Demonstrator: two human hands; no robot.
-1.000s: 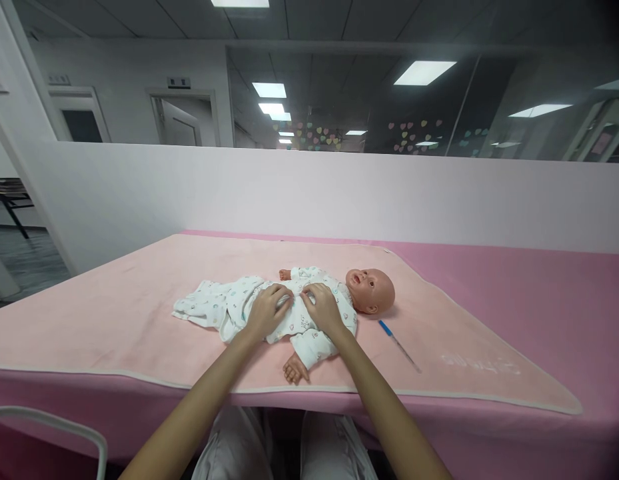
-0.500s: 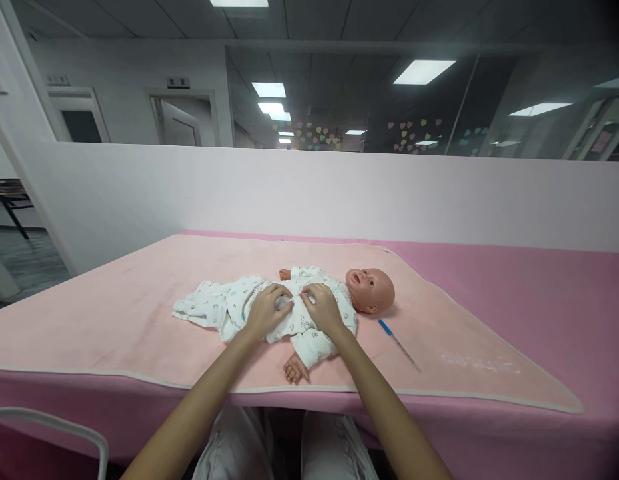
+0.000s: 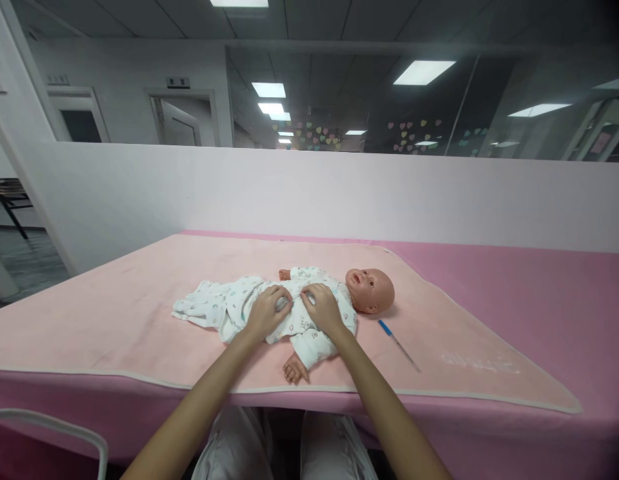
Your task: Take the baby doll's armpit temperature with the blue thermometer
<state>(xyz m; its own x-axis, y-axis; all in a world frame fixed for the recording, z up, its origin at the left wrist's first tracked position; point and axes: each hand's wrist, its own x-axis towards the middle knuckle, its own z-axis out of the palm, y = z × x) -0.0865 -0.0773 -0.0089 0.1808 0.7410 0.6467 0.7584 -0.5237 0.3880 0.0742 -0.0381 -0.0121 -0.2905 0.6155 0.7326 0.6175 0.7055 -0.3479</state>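
Note:
A baby doll [image 3: 372, 291] lies on its back across the pink blanket, head to the right. It wears white printed baby clothes [image 3: 299, 327]. My left hand [image 3: 268, 312] rests at the doll's waist, its curled fingers and thumb closed on the cloth. Just to the right, over the belly, my right hand [image 3: 323, 308] pinches the front of the same garment. The two sets of fingertips face each other with a small gap between them. What exactly lies between the fingertips is too small to make out.
A pen-like stick with a blue end [image 3: 399, 345] lies right of the doll, below its head. The pink blanket [image 3: 114, 300] covers much of the table. A white low wall [image 3: 339, 193] stands behind. At lower left is a white curved rail [image 3: 49, 420].

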